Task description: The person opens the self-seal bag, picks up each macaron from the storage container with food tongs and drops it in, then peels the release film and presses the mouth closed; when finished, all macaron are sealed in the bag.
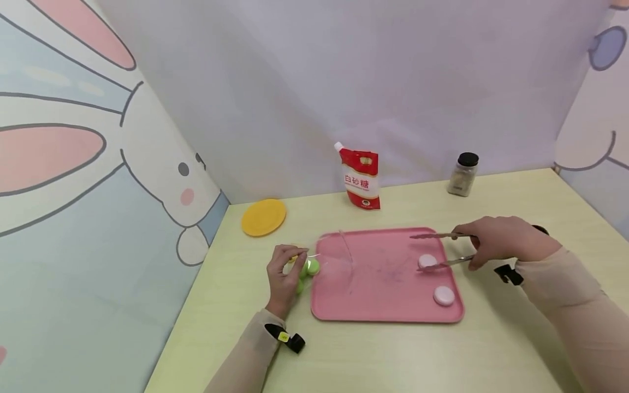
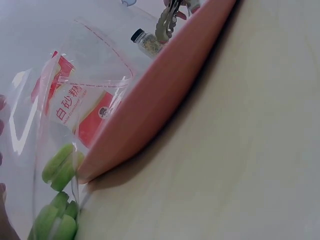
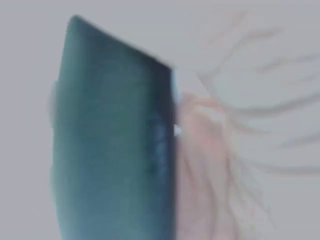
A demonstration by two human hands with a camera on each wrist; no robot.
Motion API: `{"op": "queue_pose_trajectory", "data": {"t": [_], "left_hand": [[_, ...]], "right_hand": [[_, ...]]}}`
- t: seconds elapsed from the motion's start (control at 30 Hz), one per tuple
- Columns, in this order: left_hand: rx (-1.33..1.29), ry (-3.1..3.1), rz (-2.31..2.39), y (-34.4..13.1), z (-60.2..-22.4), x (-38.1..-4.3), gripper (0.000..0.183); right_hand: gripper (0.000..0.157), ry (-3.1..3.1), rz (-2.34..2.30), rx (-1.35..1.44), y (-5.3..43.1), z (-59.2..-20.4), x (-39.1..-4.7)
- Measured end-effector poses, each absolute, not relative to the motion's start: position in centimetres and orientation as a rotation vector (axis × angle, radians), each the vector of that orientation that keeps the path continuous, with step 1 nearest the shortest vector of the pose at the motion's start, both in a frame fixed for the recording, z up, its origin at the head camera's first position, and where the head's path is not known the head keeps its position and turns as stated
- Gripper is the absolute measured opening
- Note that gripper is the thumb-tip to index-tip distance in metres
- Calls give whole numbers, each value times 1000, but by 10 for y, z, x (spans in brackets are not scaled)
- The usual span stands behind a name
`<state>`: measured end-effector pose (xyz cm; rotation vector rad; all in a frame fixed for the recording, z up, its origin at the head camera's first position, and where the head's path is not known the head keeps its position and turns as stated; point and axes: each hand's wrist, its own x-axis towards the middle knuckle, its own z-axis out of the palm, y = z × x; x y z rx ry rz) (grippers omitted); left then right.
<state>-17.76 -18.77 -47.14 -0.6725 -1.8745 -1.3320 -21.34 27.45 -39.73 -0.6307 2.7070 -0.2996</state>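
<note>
My left hand [image 1: 283, 275] pinches the edge of a clear plastic bag [image 2: 102, 50] at the left side of a pink tray [image 1: 378, 303]. Green macarons [image 1: 313, 266] lie beside that hand; the left wrist view shows green macarons [image 2: 62, 167] behind or inside the clear plastic. Over the tray's right side, my right hand [image 1: 506, 238] grips metal tongs [image 1: 447, 263] with their arms spread apart. One pale pink macaron [image 1: 426, 260] sits by the lower arm of the tongs, and another pale macaron [image 1: 444, 296] lies near the tray's front right corner.
Behind the tray stand a red and white sugar pouch [image 1: 361, 177] and a black-lidded jar [image 1: 463, 174]. A yellow plate [image 1: 263, 217] is at the back left. Something dark and blurred [image 3: 110, 135] blocks much of the right wrist view.
</note>
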Motion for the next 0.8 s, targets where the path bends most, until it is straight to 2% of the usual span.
{"op": "queue_pose_trajectory", "data": {"t": [0.37, 0.63, 0.8], "left_hand": [[-694, -1852, -1319, -189, -475, -181, 17], [-692, -1853, -1299, -194, -488, -189, 20], [-686, -1859, -1309, -194, -490, -190, 18]], "right_hand": [[74, 2749, -325, -615, 274, -407, -223], [50, 2668, -386, -652, 279, -412, -226], [42, 2588, -482, -602, 280, -411, -224]]}}
